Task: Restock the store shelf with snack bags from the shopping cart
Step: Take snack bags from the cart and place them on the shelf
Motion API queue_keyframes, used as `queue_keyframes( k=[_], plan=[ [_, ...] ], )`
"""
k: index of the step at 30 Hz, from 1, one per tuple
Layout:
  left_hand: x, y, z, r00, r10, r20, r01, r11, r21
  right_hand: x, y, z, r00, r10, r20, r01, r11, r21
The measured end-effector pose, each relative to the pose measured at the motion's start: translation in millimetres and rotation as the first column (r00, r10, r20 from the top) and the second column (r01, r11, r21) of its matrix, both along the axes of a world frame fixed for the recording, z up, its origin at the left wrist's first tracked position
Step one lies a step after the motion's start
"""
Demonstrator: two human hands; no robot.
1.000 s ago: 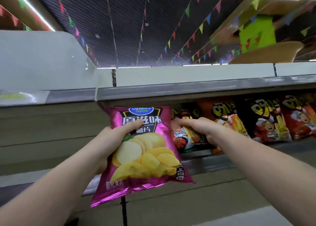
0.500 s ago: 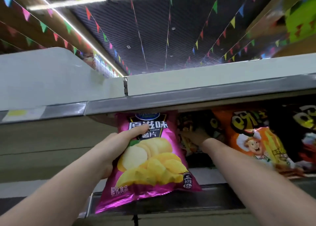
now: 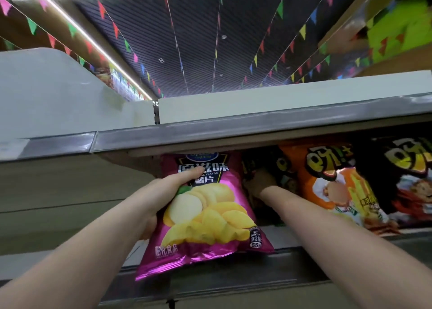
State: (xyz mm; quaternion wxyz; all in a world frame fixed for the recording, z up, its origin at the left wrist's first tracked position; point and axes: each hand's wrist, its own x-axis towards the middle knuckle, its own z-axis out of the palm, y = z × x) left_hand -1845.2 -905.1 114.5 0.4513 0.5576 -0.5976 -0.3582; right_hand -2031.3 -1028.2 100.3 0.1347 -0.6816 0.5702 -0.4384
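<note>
My left hand (image 3: pixel 161 192) is shut on a purple potato-chip bag (image 3: pixel 210 217), thumb across its front. The bag stands upright at the shelf's front edge (image 3: pixel 233 283), its top just under the upper shelf rail (image 3: pixel 233 131). My right hand (image 3: pixel 261 182) reaches into the shadowed shelf space just right of the purple bag, against a dark snack bag (image 3: pixel 280 166). Its fingers are too dark to read.
An orange snack bag (image 3: pixel 332 180) and a black one (image 3: pixel 406 175) stand on the shelf to the right. Left of the purple bag is bare shelf back panel (image 3: pixel 70 192). A white top panel (image 3: pixel 257 103) and a ceiling with bunting are above.
Both hands have moved forward and up into the shelf. The purple bag now sits under the upper rail, and my right hand has gone deeper among the bags.
</note>
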Motion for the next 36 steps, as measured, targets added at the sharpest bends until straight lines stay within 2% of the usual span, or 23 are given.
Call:
queue_keyframes(
  k=[1, 2, 4, 6, 8, 10, 13, 16, 19, 21, 25, 28, 31, 33, 36],
  plan=[
    [-5.0, -9.8, 3.2, 0.997, 0.027, -0.078, -0.025, 0.999, 0.027, -0.8, 5.7, 2.4, 1.000, -0.021, 0.004, 0.021, 0.999, -0.024],
    [-7.9, -10.2, -0.9, 0.996, 0.004, -0.088, -0.001, 0.999, 0.036, -4.7, 9.3, 3.7, 0.998, 0.002, 0.059, 0.002, 0.998, -0.062],
    [-17.7, -19.0, -1.5, 0.994, -0.022, -0.111, 0.024, 0.999, 0.024, -15.0, 15.9, 2.8, 0.954, 0.129, 0.269, -0.111, 0.991, -0.079],
    [-32.9, -29.5, 4.6, 0.988, -0.027, -0.150, 0.030, 0.999, 0.022, -25.2, 26.8, -1.5, 0.856, 0.222, 0.466, -0.216, 0.974, -0.067],
    [-44.0, -43.8, 8.4, 0.980, -0.012, -0.196, 0.020, 0.999, 0.042, -34.6, 33.9, -5.7, 0.837, 0.186, 0.515, -0.168, 0.982, -0.081],
    [-52.0, -51.5, 7.3, 0.975, -0.038, -0.218, 0.044, 0.999, 0.025, -39.3, 51.4, -10.3, 0.897, 0.112, 0.427, -0.064, 0.990, -0.125],
    [-60.7, -72.6, 1.5, 0.969, -0.027, -0.244, 0.010, 0.997, -0.073, -39.9, 76.3, -20.9, 0.969, 0.129, 0.211, -0.082, 0.973, -0.216],
    [-68.6, -92.3, -7.2, 0.968, 0.024, -0.251, -0.082, 0.971, -0.224, -33.4, 86.1, -29.6, 0.997, 0.070, -0.036, -0.075, 0.985, -0.154],
    [-73.3, -104.7, -14.7, 0.971, 0.019, -0.239, -0.093, 0.949, -0.302, -27.4, 84.2, -34.4, 0.987, -0.009, -0.160, -0.004, 0.997, -0.083],
    [-73.7, -111.6, -20.0, 0.976, -0.004, -0.216, -0.064, 0.949, -0.309, -25.3, 80.5, -36.8, 0.980, -0.042, -0.193, 0.027, 0.996, -0.081],
    [-72.8, -120.3, -24.9, 0.997, -0.013, -0.079, -0.012, 0.953, -0.303, -25.8, 73.4, -35.1, 0.978, -0.049, -0.202, 0.040, 0.998, -0.045],
    [-74.8, -125.4, -23.3, 0.985, 0.169, -0.029, -0.171, 0.951, -0.259, -27.7, 71.5, -35.3, 0.987, -0.043, -0.152, 0.036, 0.998, -0.045],
    [-80.6, -117.6, -21.3, 0.932, 0.361, 0.033, -0.336, 0.895, -0.295, -28.6, 73.3, -38.2, 0.995, -0.018, -0.094, 0.013, 0.998, -0.055],
    [-82.6, -108.6, -20.2, 0.938, 0.348, 0.000, -0.330, 0.891, -0.311, -29.1, 74.3, -38.9, 0.998, -0.019, -0.066, 0.015, 0.999, -0.051],
    [-78.5, -90.2, -23.0, 0.959, 0.249, -0.137, -0.276, 0.930, -0.243, -30.5, 76.5, -37.9, 0.998, -0.062, -0.032, 0.059, 0.995, -0.083]
  ],
)
